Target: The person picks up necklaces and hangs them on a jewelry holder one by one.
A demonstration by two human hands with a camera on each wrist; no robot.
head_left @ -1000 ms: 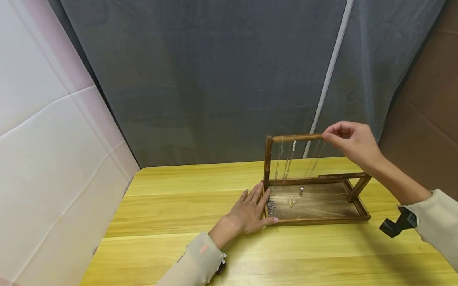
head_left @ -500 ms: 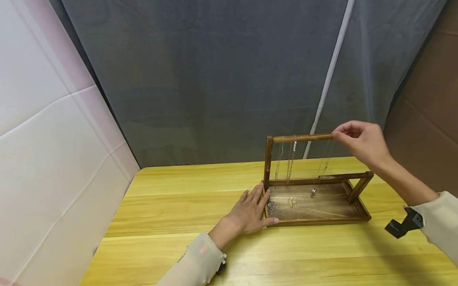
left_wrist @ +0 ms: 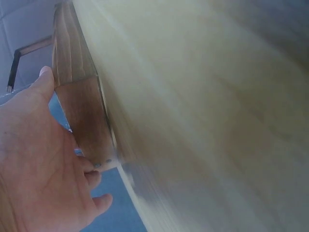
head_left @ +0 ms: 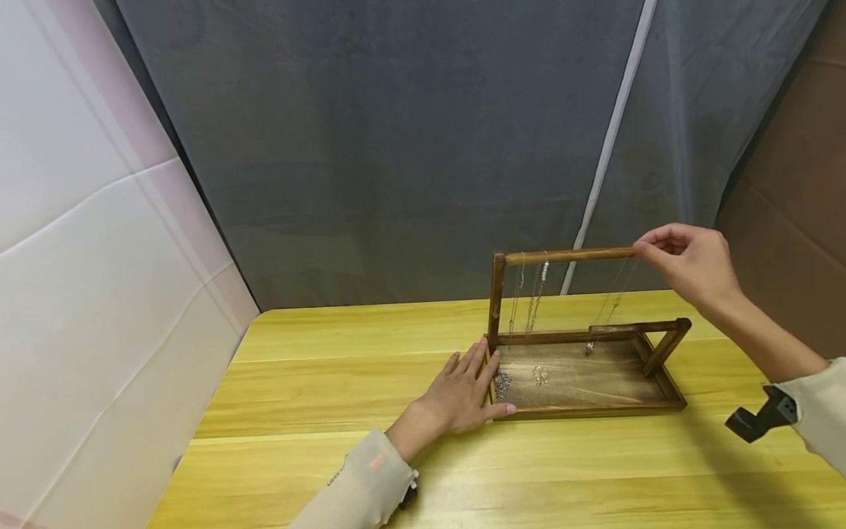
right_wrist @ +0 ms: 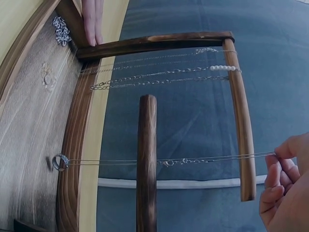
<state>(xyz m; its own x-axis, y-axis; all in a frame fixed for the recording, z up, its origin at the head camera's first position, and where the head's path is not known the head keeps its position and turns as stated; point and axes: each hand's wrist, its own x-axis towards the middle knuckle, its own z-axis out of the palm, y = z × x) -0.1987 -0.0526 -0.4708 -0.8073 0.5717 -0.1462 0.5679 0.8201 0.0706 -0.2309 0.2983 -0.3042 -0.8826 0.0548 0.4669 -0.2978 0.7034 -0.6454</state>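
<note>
My right hand [head_left: 697, 268] pinches a thin chain necklace [right_wrist: 207, 158] between thumb and index finger, near the free end of the upper wooden bar [head_left: 568, 256]. A ring pendant [right_wrist: 60, 162] hangs from this chain, low over the wooden jewelry stand's tray [head_left: 595, 382]. My left hand [head_left: 456, 393] rests on the tray's left end, fingers spread and fairly straight, thumb on the front rim. On the bar's left part hang a fine chain necklace [head_left: 514, 301] and a necklace with white beads [head_left: 545, 272].
A silver chain heap [head_left: 502, 383] lies in the tray's left corner, with small gold-coloured jewelry [head_left: 540, 375] beside it. A lower wooden bar [head_left: 634, 327] juts leftward from a post at the tray's right. Yellow wood-grain table [head_left: 317, 389] surrounds the stand; a grey curtain [head_left: 396, 147] hangs behind.
My right hand has moved right along the upper bar, carrying the thin necklace; its ring pendant has swung and shifted right. My left hand stays in place.
</note>
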